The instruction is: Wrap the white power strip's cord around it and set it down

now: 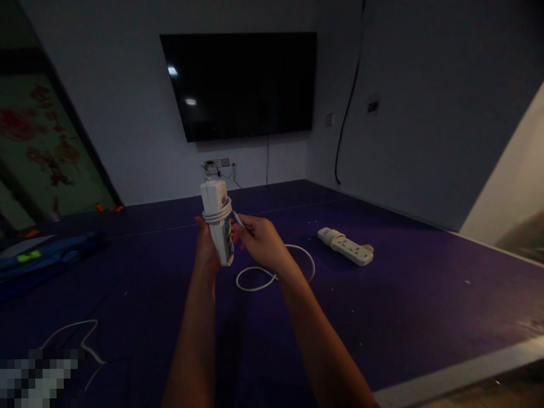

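Observation:
Upright in my left hand [204,249] is a white power strip [216,226], its socket side turned to the right. Several loops of its white cord [218,212] go round the upper part of the strip. My right hand [260,241] pinches the cord just right of the strip, fingers closed. From there the loose cord [255,289] hangs down in a curl over the purple surface. A second white power strip [351,249] lies to the right, its own cord wrapped around one end.
A television [250,85] hangs on the wall above several outlets [223,163]. A dark cable [349,107] runs down the right wall. Blue cloth [63,252] lies at the left, and another white cord [87,345] at the lower left. The purple surface [408,306] has a pale front edge [463,371].

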A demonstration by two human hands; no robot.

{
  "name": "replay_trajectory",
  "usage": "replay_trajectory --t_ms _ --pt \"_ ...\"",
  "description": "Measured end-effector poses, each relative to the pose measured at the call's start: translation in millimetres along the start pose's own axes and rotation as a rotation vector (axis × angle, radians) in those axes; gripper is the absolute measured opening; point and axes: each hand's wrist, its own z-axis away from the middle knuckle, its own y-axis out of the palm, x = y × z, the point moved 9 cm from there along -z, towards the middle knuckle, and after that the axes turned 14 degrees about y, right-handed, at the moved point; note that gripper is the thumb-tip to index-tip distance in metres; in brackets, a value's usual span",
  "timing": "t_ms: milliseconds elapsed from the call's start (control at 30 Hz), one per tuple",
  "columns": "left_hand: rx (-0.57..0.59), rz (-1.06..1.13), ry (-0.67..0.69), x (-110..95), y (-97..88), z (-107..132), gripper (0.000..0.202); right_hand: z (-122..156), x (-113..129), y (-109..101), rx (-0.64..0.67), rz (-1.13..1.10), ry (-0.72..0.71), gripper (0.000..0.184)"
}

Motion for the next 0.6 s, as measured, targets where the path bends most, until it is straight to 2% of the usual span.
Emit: replay_trajectory --t_ms 133,267,367,467,600 --pt "-0.109 -0.323 0.318 -22 -23.1 -1 0.067 -4 -9 12 -0.014 -0.029 0.059 0.021" --pt "-0.168 -0.707 0.563 -43 -28.0 8 0.062 -9 -19 12 -0.007 0.040 0.100 0.019" --pt "-0.217 -0.964 0.621 -47 -24.5 16 0.062 -15 -40 9 0.066 0.065 0.183 0.024" --pt "-0.273 -1.135 0.617 -44 -18.6 22 0.062 -18 -59 3 0.115 0.048 0.232 0.025" --pt "-0.322 -1.117 0.557 -38 -15.0 25 0.060 -18 -61 -7 0.066 0.072 0.213 0.028"
